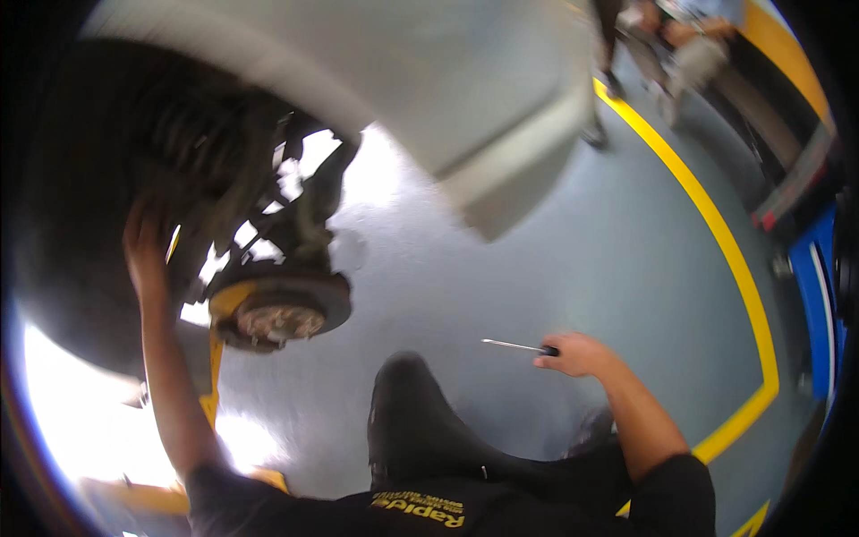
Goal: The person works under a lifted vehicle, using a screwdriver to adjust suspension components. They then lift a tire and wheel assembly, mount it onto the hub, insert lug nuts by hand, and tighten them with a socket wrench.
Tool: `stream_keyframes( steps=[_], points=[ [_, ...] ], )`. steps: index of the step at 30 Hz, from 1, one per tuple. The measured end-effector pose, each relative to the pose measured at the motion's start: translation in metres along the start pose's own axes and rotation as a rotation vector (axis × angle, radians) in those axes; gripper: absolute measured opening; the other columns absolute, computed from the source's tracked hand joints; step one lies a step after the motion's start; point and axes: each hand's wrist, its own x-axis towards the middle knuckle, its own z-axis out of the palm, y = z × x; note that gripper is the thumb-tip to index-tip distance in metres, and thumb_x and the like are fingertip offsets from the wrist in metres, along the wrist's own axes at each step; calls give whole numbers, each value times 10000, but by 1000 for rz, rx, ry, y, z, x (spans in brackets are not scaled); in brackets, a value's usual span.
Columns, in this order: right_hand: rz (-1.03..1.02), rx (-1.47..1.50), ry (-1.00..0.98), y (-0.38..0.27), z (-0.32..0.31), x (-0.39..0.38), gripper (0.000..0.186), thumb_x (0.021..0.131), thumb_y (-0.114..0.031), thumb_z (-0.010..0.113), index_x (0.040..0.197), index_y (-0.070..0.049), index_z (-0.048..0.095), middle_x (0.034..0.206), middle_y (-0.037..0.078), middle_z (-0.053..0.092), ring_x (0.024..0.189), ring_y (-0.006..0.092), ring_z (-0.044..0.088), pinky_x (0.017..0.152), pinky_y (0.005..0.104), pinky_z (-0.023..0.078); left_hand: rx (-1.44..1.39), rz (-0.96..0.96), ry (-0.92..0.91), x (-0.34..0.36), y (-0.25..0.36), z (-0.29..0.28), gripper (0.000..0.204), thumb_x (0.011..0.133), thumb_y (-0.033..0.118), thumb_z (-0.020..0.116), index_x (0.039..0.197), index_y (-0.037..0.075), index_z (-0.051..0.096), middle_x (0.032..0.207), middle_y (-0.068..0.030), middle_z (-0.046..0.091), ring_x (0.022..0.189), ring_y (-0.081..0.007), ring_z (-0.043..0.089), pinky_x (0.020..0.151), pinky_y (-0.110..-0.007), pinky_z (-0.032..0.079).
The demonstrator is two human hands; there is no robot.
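Note:
My left hand (pixel 146 240) reaches up into the dark wheel arch (pixel 89 179) of a raised car. Its fingers look stretched out against the dark parts, though the fingertips fade into shadow and blur. Close by it are a coil spring (pixel 183 134) and suspension arms, both dim. Lower down, a brake disc (pixel 335 302) with a rusty wheel hub (pixel 282 320) is exposed, with no wheel on it. Out to the right, my right hand (pixel 575 354) is closed around the black handle of a screwdriver (pixel 514 345), whose thin metal shaft points left over the floor.
A pale car body panel (pixel 447 72) juts out overhead. Yellow metal supports (pixel 215 376) stand under the car at left. A yellow line (pixel 729 233) curves along the grey floor (pixel 429 295). Blue equipment (pixel 812 304) is at right; people (pixel 680 54) are at upper right.

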Motion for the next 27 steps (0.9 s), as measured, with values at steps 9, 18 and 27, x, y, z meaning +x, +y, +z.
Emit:
stream_keyframes(
  steps=[9,18,27],
  points=[
    [-17,-61,390,-131,-27,-1,353,971,-385,626,1057,-45,664,861,131,693,831,280,659,769,407,504,-124,-8,241,70,-49,-18,401,949,310,608,1229,31,673,1217,-194,681,1188,-342,619,1027,-373,445],
    [-389,139,793,-312,-97,63,245,1012,-277,571,937,-45,588,710,36,543,649,133,498,640,310,439,358,567,297,227,-177,7,442,963,319,586,1329,72,615,1343,-184,619,1223,-374,593,1065,-413,460],
    [-533,-203,1050,-438,-177,114,417,1020,-360,547,1229,-8,629,1145,236,689,1108,344,654,944,428,489,179,394,-4,303,-116,105,551,864,375,693,1297,42,626,1298,-222,635,1196,-381,608,1048,-435,478]
  ],
)
